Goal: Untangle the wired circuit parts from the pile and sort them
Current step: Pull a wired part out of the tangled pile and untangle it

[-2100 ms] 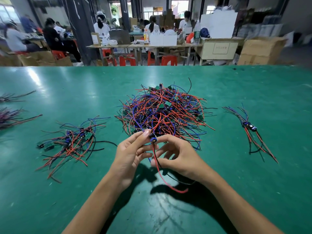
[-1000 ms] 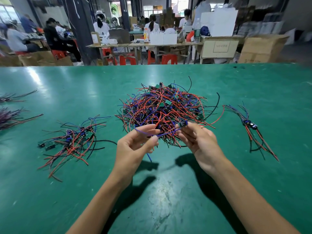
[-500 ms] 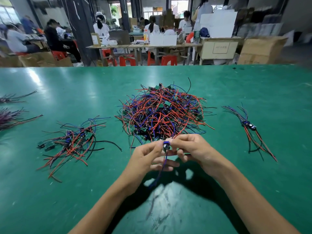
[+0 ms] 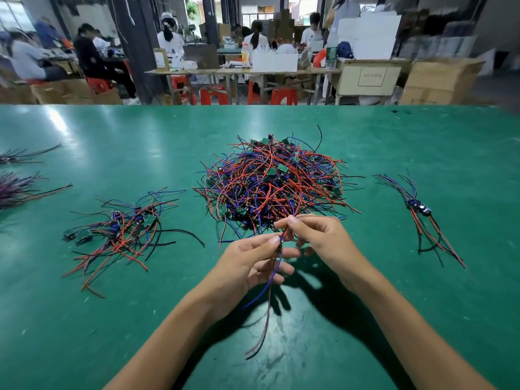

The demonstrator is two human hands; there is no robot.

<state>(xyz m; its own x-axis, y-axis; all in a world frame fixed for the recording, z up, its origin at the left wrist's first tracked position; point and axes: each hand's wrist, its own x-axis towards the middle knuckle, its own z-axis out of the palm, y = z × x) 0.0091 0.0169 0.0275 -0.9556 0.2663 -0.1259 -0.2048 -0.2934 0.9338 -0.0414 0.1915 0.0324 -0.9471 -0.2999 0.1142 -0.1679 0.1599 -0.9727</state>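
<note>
Your green table [image 4: 140, 319], central tangled wire pile [image 4: 274, 181], sorted bunch [image 4: 123, 232] to your left, small bundle [image 4: 419, 212] right, dark wire bundles [image 4: 17, 184] far left.

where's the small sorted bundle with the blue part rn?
Head view, far right: the small sorted bundle lies on the green table, right of the big tangled pile, beyond the right hand.

A big pile [image 4: 274, 184] of wired parts sits in the middle of the table [image 4: 422, 305]. A smaller bunch [image 4: 121, 235] lies to its left, and a thin bunch [image 4: 419, 212] lies well apart on its right. Two more bunches [image 4: 17, 178] lie at the far left edge. The left hand [image 4: 247, 266] and right hand [image 4: 318, 237] meet just in front of the pile, holding one wired part [image 4: 270, 282] between them. Its wires hang down toward the table.
</note>
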